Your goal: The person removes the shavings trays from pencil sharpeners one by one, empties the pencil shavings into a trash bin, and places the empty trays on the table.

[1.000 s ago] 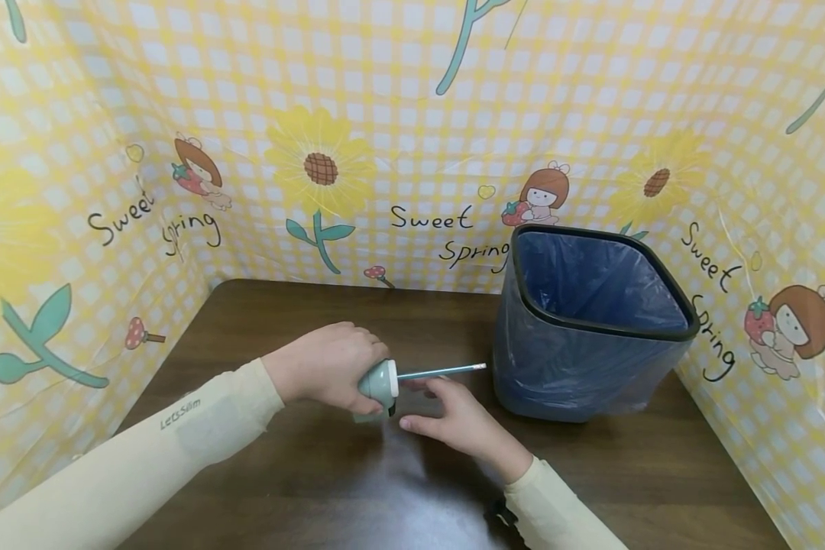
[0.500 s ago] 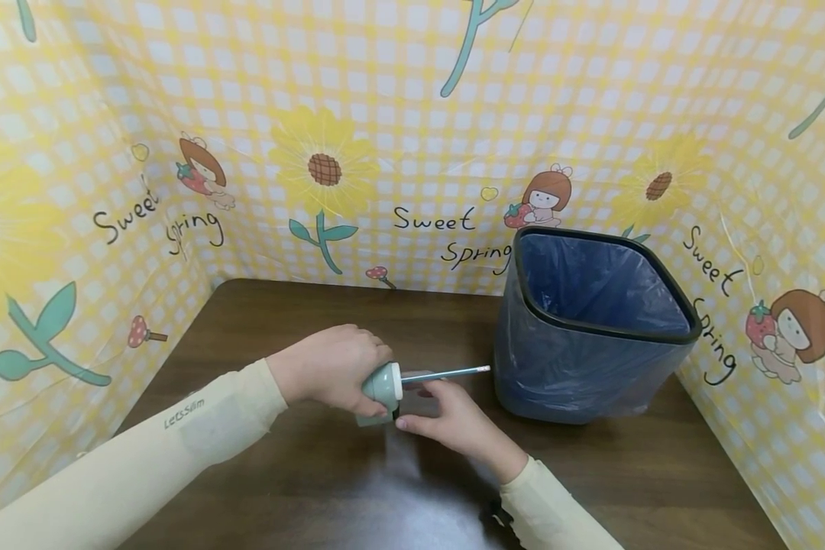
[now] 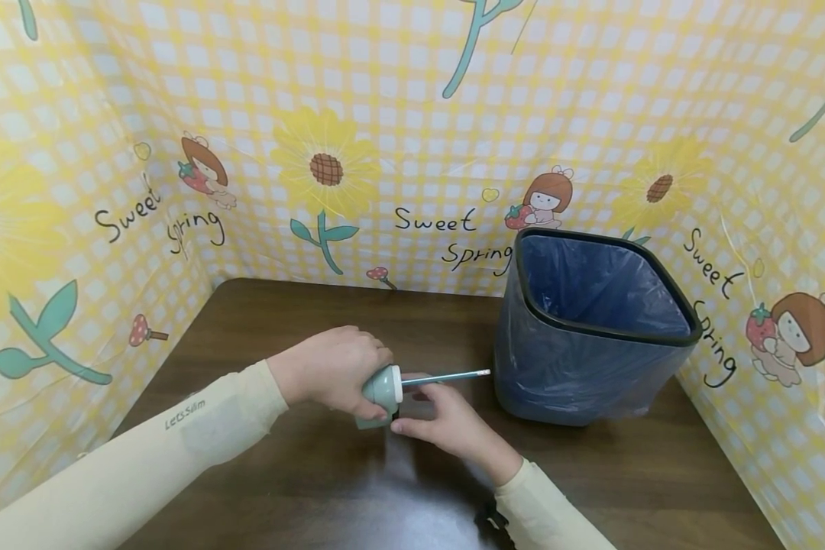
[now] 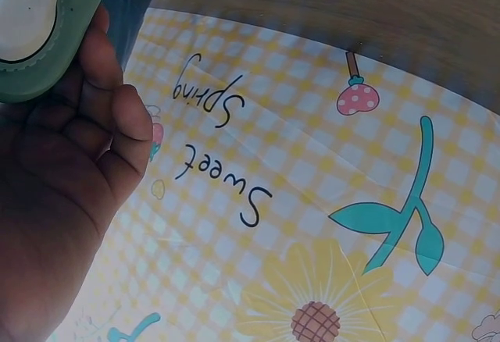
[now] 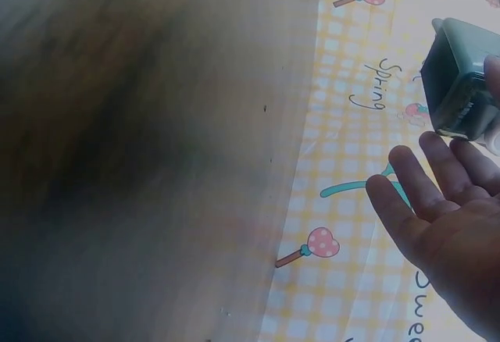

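My left hand grips a pale green pencil sharpener from above, tipped on its side over the table. A blue pencil sticks out of its white-ringed end, the eraser pointing right. At that same end is my right hand, its thumb tip right at a black part low on the sharpener, its fingers partly hidden behind the pencil. In the right wrist view the straight fingers reach up to the sharpener's boxy lower end. The left wrist view shows the sharpener's rounded green and white side over curled left fingers.
A bin with a dark rim and a blue plastic liner stands at the right, just beyond the pencil's eraser end. The brown wooden table is bounded at the back and sides by a yellow checked cloth.
My right hand has moved slightly left, bringing its thumb up to the sharpener's end. The left hand keeps its hold, with the sharpener and pencil shifted only a little.
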`<action>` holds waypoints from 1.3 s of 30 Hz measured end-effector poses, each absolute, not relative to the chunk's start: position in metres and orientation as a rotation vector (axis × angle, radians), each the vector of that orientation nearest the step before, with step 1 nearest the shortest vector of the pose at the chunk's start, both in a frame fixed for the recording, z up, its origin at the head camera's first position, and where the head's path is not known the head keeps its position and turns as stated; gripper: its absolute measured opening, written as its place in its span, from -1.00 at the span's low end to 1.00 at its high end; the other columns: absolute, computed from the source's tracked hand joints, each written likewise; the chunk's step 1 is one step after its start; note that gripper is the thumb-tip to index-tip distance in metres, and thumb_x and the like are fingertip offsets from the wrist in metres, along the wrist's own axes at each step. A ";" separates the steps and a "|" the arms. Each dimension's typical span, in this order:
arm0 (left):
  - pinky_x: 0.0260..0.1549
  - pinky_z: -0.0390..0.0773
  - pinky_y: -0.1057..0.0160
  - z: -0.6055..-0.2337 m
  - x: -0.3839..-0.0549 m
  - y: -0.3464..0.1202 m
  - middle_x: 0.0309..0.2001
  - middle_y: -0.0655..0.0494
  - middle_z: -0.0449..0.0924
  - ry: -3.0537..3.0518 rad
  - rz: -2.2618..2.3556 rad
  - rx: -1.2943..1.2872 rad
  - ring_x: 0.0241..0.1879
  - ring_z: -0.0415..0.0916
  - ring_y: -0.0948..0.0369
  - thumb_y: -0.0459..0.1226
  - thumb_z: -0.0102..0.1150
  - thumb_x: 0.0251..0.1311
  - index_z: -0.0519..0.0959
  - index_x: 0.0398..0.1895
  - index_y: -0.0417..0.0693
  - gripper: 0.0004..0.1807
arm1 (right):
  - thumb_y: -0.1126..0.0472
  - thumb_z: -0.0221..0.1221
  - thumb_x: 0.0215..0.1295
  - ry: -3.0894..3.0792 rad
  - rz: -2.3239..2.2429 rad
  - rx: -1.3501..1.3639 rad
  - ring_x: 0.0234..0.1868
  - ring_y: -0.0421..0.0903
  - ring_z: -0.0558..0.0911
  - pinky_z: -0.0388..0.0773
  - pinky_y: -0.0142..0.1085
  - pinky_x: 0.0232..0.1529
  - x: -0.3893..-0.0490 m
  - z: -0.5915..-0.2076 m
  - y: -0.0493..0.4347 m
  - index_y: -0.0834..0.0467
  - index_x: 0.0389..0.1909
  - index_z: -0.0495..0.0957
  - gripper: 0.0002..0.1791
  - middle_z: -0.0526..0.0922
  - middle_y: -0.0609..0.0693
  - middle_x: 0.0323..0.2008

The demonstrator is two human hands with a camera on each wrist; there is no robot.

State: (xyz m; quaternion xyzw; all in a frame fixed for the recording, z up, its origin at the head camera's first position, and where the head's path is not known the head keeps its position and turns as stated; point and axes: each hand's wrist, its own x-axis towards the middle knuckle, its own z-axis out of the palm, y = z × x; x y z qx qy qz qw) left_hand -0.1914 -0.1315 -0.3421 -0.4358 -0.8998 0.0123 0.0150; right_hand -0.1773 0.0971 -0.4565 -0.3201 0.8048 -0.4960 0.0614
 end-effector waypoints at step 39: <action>-0.34 0.56 0.35 -0.339 -0.190 -0.132 -0.35 0.38 0.58 -2.817 -0.022 -1.395 -0.37 0.48 0.38 0.25 0.45 -0.07 0.63 -0.19 0.08 -0.45 | 0.07 0.49 0.17 2.389 -1.597 -0.975 0.25 -0.17 0.55 0.47 0.07 0.31 -0.178 -0.461 0.094 -0.06 0.25 0.50 -0.37 0.57 -0.24 0.18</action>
